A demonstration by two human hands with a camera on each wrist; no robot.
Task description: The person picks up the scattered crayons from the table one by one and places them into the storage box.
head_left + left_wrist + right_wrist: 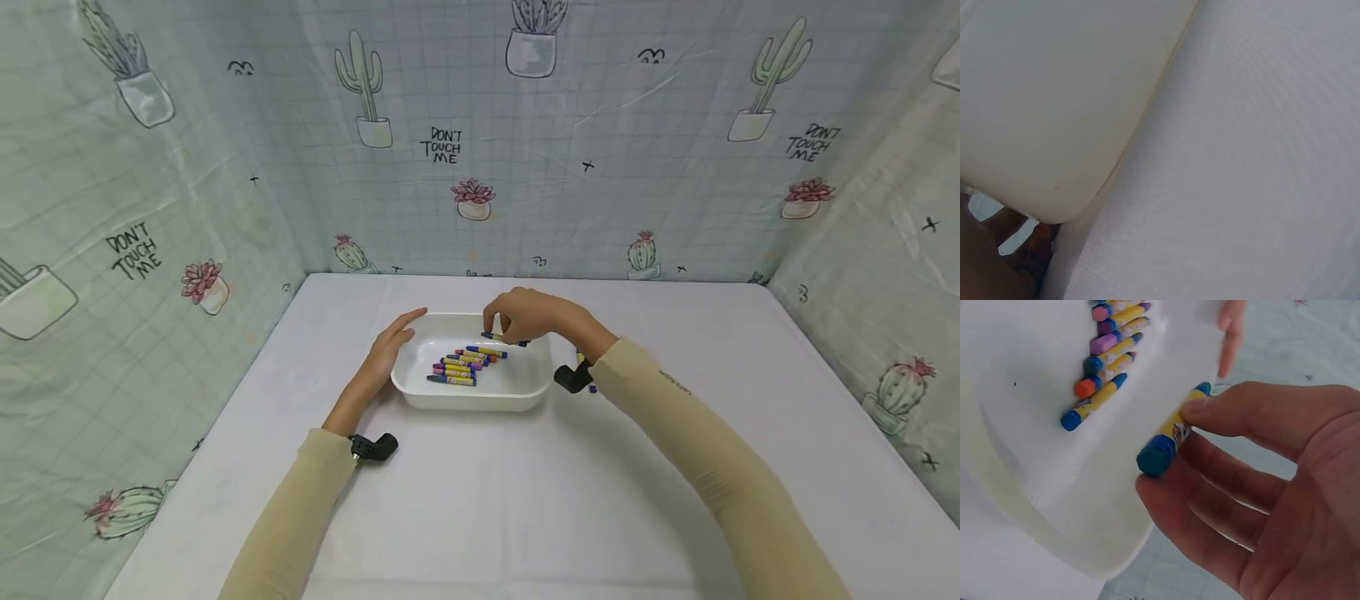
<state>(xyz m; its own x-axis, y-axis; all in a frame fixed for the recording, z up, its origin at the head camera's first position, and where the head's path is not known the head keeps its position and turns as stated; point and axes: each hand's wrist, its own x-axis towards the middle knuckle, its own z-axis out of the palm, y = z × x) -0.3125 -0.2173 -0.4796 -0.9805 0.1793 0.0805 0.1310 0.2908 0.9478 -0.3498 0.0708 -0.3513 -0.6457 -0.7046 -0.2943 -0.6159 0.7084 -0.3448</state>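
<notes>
A white tray (472, 402) stands on the table. Inside it lies a slanting row of several crayons (454, 372), yellow-wrapped with blue bands and differently coloured ends. My right hand (525, 312) is over the tray's back right part, pinching a dark blue-green crayon (1163, 447) between thumb and fingers. In the right wrist view this crayon is above the tray, apart from the row. At the tray's left side, my left hand (386, 350) rests against the rim with its fingers extended toward the back corner. The left wrist view shows its fingers (1007, 225) partly hidden by the tray wall.
To the right of the tray, partly hidden behind the right wrist, more yellow-and-blue crayon (592, 387) shows on the white table (450, 517). A cactus-print cloth (562, 208) stands behind the table and along both sides. Each wrist wears a black camera.
</notes>
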